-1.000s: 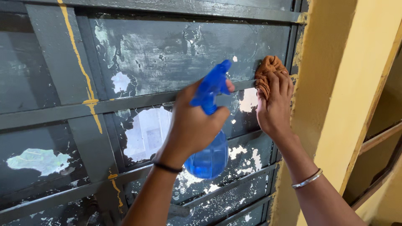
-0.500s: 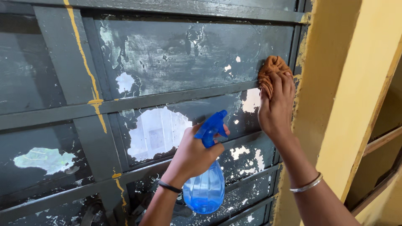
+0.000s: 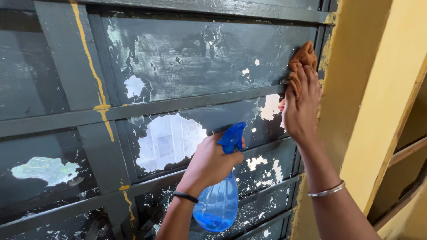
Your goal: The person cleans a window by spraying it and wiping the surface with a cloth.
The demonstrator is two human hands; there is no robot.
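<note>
**Cloth against a painted louvre pane, spray bottle held low**

The right hand (image 3: 301, 104) presses a crumpled rust-brown cloth (image 3: 304, 60) against the right end of a dark, paint-flecked glass louvre pane (image 3: 195, 58), just beside the yellow plastered wall edge (image 3: 356, 89). The fingers lie extended upward over the cloth, pinning it flat to the glass rather than gripping it in a fist; the wrist is raised, the forearm climbs from lower right, and a thin silver bangle (image 3: 327, 190) circles it. The cloth appears soft and light, conforming to the surface; it is best controlled by broad finger pressure on its bunched middle.

The left hand (image 3: 212, 162) is clenched around the neck of a translucent blue plastic spray bottle (image 3: 219, 202), its blue trigger head (image 3: 232, 137) pointing toward the glass. The bottle hangs below the fist, in front of the lower slats; it looks partly filled, so moderately light, with smooth walls that could be slippery when wet. The narrow neck under the trigger is the secure hold. A black band (image 3: 185, 196) sits on this wrist. A yellow paint streak (image 3: 91, 71) runs down the grey metal frame (image 3: 58, 58) at left.
</note>
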